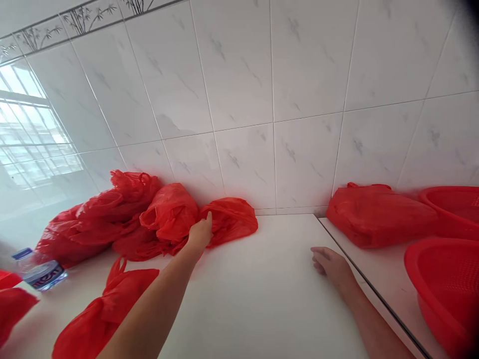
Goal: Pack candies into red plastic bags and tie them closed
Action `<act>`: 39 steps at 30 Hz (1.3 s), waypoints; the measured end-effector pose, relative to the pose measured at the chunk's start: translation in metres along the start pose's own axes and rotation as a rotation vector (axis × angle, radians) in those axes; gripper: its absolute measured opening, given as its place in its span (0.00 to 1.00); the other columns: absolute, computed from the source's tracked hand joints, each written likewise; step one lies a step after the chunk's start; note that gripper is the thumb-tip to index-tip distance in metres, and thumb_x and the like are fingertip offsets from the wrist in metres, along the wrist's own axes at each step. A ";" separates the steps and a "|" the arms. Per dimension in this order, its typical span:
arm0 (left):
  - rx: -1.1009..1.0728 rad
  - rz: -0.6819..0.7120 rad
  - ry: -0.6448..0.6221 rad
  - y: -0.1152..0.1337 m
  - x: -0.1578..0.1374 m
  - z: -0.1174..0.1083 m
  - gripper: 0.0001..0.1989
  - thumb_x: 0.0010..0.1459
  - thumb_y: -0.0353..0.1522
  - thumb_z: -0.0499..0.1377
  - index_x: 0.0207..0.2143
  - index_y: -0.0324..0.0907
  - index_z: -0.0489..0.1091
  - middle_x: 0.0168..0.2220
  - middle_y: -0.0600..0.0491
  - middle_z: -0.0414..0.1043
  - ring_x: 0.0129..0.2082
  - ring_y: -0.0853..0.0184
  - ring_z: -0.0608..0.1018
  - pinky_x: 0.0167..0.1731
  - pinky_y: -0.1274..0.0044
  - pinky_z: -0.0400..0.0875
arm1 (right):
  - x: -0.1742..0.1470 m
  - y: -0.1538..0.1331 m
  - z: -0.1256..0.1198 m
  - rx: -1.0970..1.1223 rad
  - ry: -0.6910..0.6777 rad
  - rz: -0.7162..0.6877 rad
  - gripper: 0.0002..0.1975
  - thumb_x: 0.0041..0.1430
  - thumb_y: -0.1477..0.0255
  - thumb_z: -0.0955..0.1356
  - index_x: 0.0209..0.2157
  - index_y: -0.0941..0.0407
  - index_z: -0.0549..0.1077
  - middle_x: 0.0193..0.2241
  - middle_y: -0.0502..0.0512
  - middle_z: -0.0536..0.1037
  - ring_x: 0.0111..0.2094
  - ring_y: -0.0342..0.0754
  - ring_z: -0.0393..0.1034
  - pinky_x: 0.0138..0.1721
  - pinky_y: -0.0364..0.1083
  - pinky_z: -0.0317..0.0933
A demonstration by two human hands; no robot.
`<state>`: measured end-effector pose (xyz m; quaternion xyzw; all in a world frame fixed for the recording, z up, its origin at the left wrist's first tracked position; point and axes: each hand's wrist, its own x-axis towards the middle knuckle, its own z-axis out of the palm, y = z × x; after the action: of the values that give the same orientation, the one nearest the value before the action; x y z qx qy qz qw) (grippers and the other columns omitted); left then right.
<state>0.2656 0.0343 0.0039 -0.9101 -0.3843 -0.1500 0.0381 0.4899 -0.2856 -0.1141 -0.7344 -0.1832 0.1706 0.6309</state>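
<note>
My left hand reaches to the back of the white counter and grips the near side of a thin red plastic bag. One finger shows against the bag; the others are partly hidden. Just left of it, against the wall, sits another crumpled red bag, beside a larger heap of red bags. My right hand hovers low over the right of the counter, empty, its fingers loosely bent and a little apart. Under my left forearm, a knotted red bag is partly covered.
A plastic bottle lies tilted at the left, near a red piece at the frame edge. Past a dark seam on the right are a full-looking red bag and red plastic baskets. Behind everything rises a tiled wall.
</note>
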 end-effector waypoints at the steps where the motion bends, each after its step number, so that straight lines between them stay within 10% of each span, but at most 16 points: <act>1: 0.007 -0.014 -0.005 -0.002 0.001 0.000 0.16 0.61 0.36 0.57 0.49 0.39 0.66 0.47 0.47 0.70 0.42 0.63 0.75 0.40 0.66 0.74 | 0.001 0.001 0.000 0.000 -0.001 -0.001 0.18 0.49 0.64 0.66 0.41 0.57 0.73 0.29 0.52 0.75 0.29 0.46 0.71 0.30 0.45 0.66; 15: -0.342 -0.017 0.198 -0.003 0.009 -0.032 0.12 0.61 0.37 0.57 0.43 0.38 0.69 0.40 0.50 0.72 0.36 0.67 0.75 0.37 0.70 0.74 | 0.001 0.000 0.002 0.006 0.025 -0.002 0.18 0.47 0.64 0.67 0.39 0.57 0.75 0.29 0.54 0.76 0.29 0.48 0.72 0.30 0.46 0.66; 26: -0.984 -0.129 0.694 0.029 -0.017 -0.034 0.06 0.61 0.33 0.48 0.40 0.41 0.59 0.29 0.57 0.63 0.24 0.73 0.69 0.25 0.79 0.68 | -0.001 -0.003 0.003 -0.012 0.005 0.001 0.16 0.49 0.64 0.66 0.40 0.56 0.74 0.29 0.52 0.75 0.29 0.47 0.71 0.30 0.45 0.65; 39: -0.752 0.767 0.133 0.119 -0.091 0.013 0.13 0.49 0.24 0.56 0.38 0.45 0.71 0.38 0.51 0.73 0.39 0.64 0.74 0.40 0.74 0.72 | -0.046 -0.050 0.058 0.306 -0.323 -0.042 0.29 0.53 0.54 0.66 0.55 0.48 0.63 0.41 0.52 0.77 0.35 0.50 0.74 0.31 0.47 0.68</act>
<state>0.2937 -0.1092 -0.0305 -0.9245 0.0591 -0.3100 -0.2139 0.4186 -0.2511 -0.0719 -0.5893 -0.2691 0.2986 0.7008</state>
